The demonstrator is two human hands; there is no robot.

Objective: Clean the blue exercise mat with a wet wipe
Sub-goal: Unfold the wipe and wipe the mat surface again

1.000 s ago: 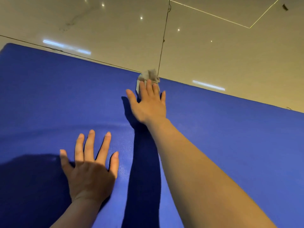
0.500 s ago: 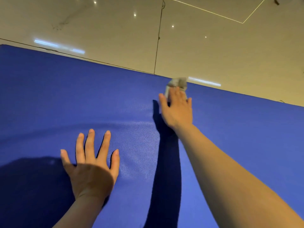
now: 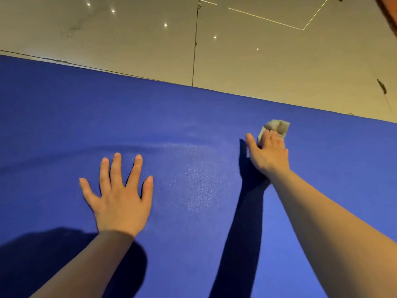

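Wet wipe (image 3: pixel 276 127) under right hand (image 3: pixel 268 154) fingers, on blue mat (image 3: pixel 193 125)

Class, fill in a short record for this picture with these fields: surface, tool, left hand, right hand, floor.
surface: blue exercise mat, spread on the floor
tool: crumpled wet wipe, near the mat's far edge
left hand: flat on the mat, fingers spread, holding nothing
right hand: fingers pressing the wipe onto the mat
floor: glossy beige tiles with light reflections

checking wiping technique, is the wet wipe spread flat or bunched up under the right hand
Bunched up: the wet wipe shows as a crumpled grey wad poking out past the fingertips of the right hand, which presses it on the blue mat.
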